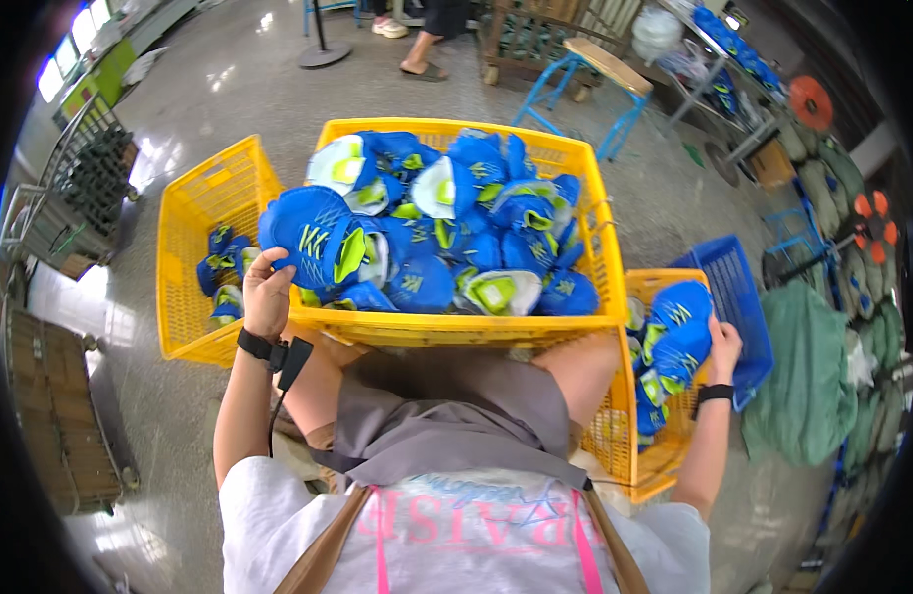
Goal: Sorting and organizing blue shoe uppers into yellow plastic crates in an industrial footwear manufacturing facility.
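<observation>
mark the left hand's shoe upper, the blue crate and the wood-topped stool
Shoe upper (pixel 308 236): head view, patterned middle
Blue crate (pixel 741 305): head view, side wall
Wood-topped stool (pixel 608 66): head view, seat

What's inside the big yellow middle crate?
Blue shoe uppers with white and lime-green parts, heaped in the yellow crate. They cover its bottom; whatever lies deeper is hidden.

Large yellow crate (pixel 456 322), centre toward twelve: heaped blue shoe pieces (pixel 422 284) block the interior; access open from above. Yellow side crate (pixel 194 183), nine to ten: low contents, free upper space, walls barring sideways entry. Left hand (pixel 268 287), nine, with raised shoe piece (pixel 303 228): obstructs the large crate's near-left corner. Right-hand yellow crate (pixel 607 431), four: opening partly obstructed by right hand (pixel 725 346) and held blue shoe piece (pixel 679 327). Lap (pixel 456 401), six: obstacle. Open floor (pixel 308 99), eleven.
</observation>
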`<state>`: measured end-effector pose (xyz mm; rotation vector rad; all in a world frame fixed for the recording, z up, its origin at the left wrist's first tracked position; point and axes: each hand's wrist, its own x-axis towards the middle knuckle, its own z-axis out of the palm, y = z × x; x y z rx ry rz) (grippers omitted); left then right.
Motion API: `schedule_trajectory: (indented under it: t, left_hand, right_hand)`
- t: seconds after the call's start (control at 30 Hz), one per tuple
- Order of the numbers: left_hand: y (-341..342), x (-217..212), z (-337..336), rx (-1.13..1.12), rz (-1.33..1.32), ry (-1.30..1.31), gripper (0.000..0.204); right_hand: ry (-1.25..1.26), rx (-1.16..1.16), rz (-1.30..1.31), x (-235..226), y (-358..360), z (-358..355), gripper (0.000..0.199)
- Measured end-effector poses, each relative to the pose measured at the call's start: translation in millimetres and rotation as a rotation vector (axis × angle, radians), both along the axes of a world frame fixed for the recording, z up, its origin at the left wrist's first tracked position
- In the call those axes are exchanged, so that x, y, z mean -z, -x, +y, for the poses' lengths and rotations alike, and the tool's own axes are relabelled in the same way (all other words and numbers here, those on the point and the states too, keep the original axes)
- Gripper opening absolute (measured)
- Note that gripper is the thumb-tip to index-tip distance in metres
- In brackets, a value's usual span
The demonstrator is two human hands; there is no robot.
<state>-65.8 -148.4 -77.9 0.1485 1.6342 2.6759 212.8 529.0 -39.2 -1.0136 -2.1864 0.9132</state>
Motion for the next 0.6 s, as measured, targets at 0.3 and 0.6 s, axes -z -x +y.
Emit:
schedule_trajectory:
  t: [0.3, 0.6]
  left_hand:
    - [13.0, -1.9, -75.7, -0.814, 0.260, 1.306, 0.048]
    - [74.4, 8.9, 106.9, 0.228, 0.791, 1.954, 0.065]
  right_hand:
    - [-0.235, -0.579, -0.125, -20.1, 135.6, -53.9, 0.011]
    - [-0.207, -1.403, -0.443, 16.9, 239.2, -279.1, 0.033]
